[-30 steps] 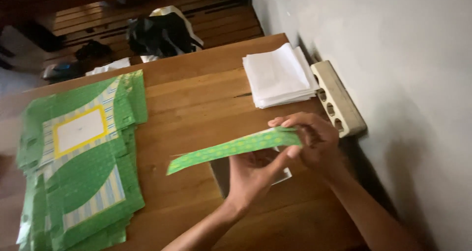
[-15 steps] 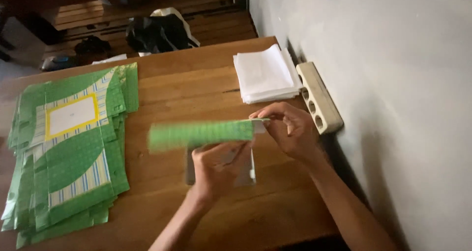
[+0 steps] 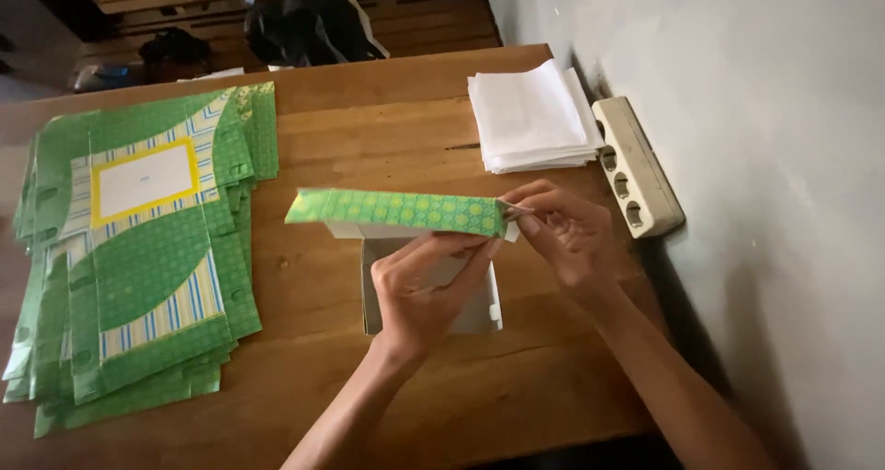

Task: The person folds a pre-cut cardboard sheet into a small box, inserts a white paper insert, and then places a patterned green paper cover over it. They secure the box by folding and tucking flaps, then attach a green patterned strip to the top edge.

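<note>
Both hands held the folded green carton panel above the table, its long axis running left to right.

I saw the green patterned panel [image 3: 398, 211] lifted over the wooden table [image 3: 387, 111], just above a grey-white flattened piece [image 3: 479, 311] lying there. My left hand [image 3: 426, 290] came up from below near the panel's middle, its fingers curled and pressed against the lower edge. My right hand [image 3: 570, 235] was at the panel's right end, fingertips pinched together on the corner there, so it was the nearer hand to that end; the far left end hung free. A stack of green printed sheets [image 3: 138, 249] lay well to the left, white papers [image 3: 530, 120] and a power strip [image 3: 638, 166] by the wall.
</note>
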